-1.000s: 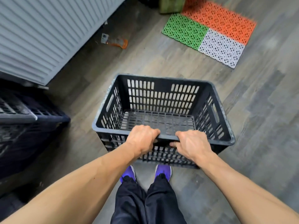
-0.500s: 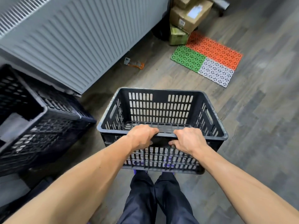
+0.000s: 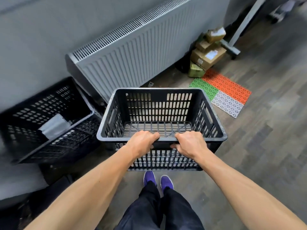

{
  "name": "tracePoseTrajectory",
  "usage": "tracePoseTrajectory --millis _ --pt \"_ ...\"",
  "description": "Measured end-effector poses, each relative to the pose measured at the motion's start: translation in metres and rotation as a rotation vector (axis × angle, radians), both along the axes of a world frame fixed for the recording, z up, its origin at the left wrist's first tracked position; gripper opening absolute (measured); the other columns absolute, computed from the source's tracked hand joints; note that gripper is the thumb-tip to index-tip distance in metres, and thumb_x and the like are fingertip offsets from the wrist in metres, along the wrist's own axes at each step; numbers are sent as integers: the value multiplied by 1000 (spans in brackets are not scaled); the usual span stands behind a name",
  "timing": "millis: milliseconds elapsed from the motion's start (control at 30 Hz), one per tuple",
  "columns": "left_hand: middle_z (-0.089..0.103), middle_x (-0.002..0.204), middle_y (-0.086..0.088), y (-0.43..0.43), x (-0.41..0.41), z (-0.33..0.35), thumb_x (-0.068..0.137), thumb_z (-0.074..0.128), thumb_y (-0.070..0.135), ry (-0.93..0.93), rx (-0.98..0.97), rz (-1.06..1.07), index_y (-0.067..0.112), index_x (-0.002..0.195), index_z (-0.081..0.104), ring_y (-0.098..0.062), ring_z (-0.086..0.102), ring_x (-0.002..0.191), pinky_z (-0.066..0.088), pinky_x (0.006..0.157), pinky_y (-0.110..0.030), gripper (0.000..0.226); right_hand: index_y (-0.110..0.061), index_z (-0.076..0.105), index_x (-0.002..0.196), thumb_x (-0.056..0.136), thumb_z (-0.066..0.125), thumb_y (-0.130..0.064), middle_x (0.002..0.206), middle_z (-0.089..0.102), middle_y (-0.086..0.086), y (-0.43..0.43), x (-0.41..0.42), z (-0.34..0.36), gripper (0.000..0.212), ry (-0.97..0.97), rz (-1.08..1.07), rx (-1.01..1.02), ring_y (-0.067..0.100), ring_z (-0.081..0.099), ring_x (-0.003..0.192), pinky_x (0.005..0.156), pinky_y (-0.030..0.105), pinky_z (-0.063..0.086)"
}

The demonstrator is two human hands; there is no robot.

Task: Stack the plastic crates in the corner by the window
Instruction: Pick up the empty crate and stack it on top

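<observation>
Carried crate (image 3: 159,92): black, slotted, empty. You hold it level and off the floor by its near rim.
Left hand (image 3: 141,141): fingers curled over the middle of that rim.
Right hand (image 3: 189,143): just beside your left, wrapped over the same edge.
Reason for hold: the paired central grip likely balances the load and leaves the far side free to lead.
Waiting crate (image 3: 49,117): left of your grip and lower, tilted, with a grey piece inside. Probably the stack base.
Radiator (image 3: 132,55): beyond your grip, past the crate's far wall.
Floor mat (image 3: 222,93): right of your grip and beyond it, well apart.
</observation>
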State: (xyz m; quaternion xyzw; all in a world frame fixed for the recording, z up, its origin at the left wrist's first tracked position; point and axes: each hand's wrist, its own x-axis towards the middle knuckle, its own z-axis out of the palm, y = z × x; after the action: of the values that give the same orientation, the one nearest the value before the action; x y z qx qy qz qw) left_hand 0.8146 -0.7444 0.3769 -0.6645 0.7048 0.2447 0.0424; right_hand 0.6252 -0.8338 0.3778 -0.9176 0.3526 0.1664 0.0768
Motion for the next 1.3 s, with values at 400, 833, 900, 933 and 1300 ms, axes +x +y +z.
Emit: tracePoseTrajectory --millis 400,833,900,933,1300 --pt "68 90 -2 49 12 53 90 61 12 -101 -140 249 20 95 46 -23 59 79 34 63 -32 18 -21 60 90 91 54 -49 80 67 -1 1 38 57 28 -109 248 -65 25 66 77 67 34 48" --pt "71 83 3 114 23 88 87 65 0 -169 -198 519 23 86 35 -14 66 73 36 56 -27 38 -21 64 90 91 53 -59 82 71 -1 26 92 100 40 -197 563 -132 25 70 78 65 33 46" --pt "71 84 3 126 29 93 87 65 1 -186 -203 559 24 88 34 -14 63 71 35 57 -27 38 -21 64 90 90 53 -60 80 71 -1 33 104 105 41 -211 598 -133 24 69 77 66 33 49" --pt "71 84 3 131 33 96 87 65 2 -195 -201 573 24 89 34 -13 59 68 34 57 -26 38 -21 63 89 90 53 -60 79 70 -2 36 110 107 41 -216 610 -132 24 69 76 67 33 50" --pt "69 87 -4 198 97 121 92 63 12 -276 -222 632 18 95 43 -28 66 80 35 58 -32 21 -20 64 92 92 52 -60 75 68 -3 96 187 131 42 -242 685 -183 21 68 69 65 31 52"
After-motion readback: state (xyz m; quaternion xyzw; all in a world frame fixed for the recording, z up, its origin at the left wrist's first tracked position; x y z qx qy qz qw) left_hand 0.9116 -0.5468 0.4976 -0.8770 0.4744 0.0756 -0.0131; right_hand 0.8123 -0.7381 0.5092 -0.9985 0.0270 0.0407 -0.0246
